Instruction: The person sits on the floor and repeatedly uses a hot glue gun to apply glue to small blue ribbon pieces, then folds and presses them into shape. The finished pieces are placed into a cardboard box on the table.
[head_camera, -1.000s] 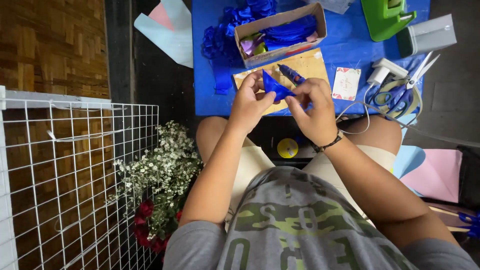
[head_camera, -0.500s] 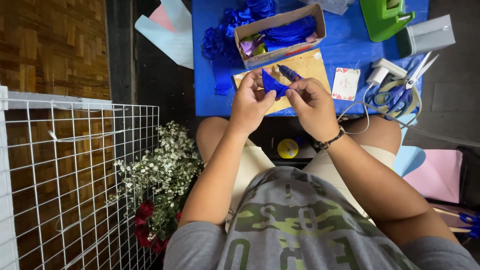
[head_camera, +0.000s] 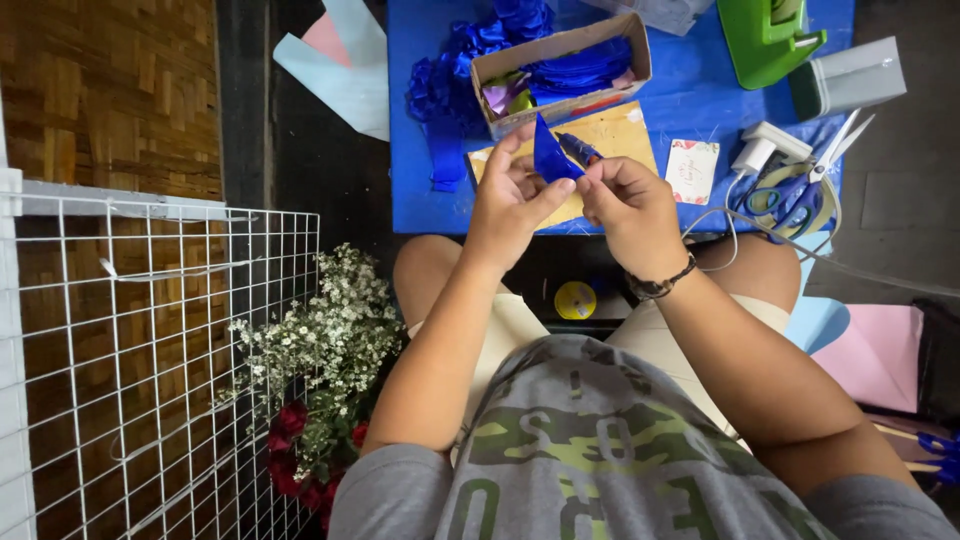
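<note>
Item: blue ribbon piece (head_camera: 552, 158), folded to a point, pinched between left hand (head_camera: 510, 200) and right hand (head_camera: 630, 205), both closed on it, held above the near edge of the blue worktop (head_camera: 690, 100).
Beneath: tan card (head_camera: 620, 135).
Far: cardboard box (head_camera: 560, 70) of blue ribbon scraps.
Right: scissors (head_camera: 800, 185).
Risk, judged: the fold may spring open or slip if either pinch loosens, since the ribbon looks slick and small.
</note>
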